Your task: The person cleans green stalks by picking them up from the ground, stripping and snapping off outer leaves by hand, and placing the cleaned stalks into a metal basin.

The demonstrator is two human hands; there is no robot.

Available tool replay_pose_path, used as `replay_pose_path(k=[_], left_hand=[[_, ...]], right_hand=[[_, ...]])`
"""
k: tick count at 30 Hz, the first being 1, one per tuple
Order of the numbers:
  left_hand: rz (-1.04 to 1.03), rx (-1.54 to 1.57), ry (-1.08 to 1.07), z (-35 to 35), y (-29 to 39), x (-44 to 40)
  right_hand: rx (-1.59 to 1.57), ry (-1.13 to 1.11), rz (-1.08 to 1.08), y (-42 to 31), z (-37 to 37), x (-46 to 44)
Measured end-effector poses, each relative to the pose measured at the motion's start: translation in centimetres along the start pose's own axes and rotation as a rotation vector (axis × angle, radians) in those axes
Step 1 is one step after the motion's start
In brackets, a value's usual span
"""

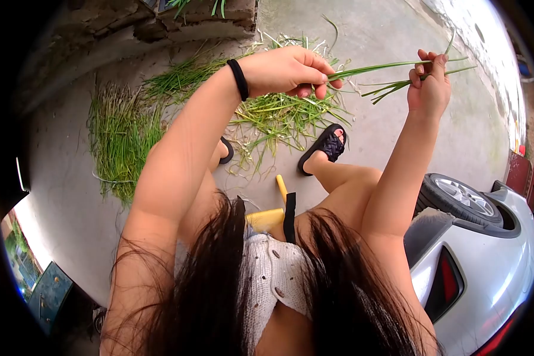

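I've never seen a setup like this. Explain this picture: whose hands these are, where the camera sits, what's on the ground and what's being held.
There is no machine here. These are a person's own bare hands, and the single picture comes from a camera worn on that person's head, looking forward and down.

The left hand, with a black band at its wrist, pinches long green stalks. They stretch across to the right hand, whose fingers hold green stalks too.

On the grey ground lie a dense pile of stalks and a looser scatter. A silver car stands at the right.
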State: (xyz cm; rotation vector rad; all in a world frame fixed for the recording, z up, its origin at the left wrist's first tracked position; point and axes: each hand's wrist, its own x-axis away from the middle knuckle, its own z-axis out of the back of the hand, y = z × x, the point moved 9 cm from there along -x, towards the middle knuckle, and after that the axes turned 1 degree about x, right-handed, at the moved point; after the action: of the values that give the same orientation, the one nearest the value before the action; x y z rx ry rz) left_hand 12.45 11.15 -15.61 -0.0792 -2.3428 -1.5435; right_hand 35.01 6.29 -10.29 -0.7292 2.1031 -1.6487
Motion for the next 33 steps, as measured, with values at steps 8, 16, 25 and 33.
replay_pose_path(k=[8, 16, 25, 33], left_hand=[[-0.03, -0.092, 0.049, 0.8, -0.3, 0.0], [-0.04, -0.199, 0.169, 0.8, 1.4, 0.1], [-0.174, -0.084, 0.352, 2.7, 2.6, 0.5], [-0.138, -0.125, 0.321, 3.0, 1.3, -0.3]], right_hand=[[-0.034, 0.108, 0.04, -0.4, 1.5, -0.4], [-0.061, 0.127, 0.038, -0.5, 1.1, 0.0], [-0.076, 0.202, 0.026, -0.7, 2.7, -0.4], [-0.106, 0.237, 0.0, -0.7, 3.2, -0.2]])
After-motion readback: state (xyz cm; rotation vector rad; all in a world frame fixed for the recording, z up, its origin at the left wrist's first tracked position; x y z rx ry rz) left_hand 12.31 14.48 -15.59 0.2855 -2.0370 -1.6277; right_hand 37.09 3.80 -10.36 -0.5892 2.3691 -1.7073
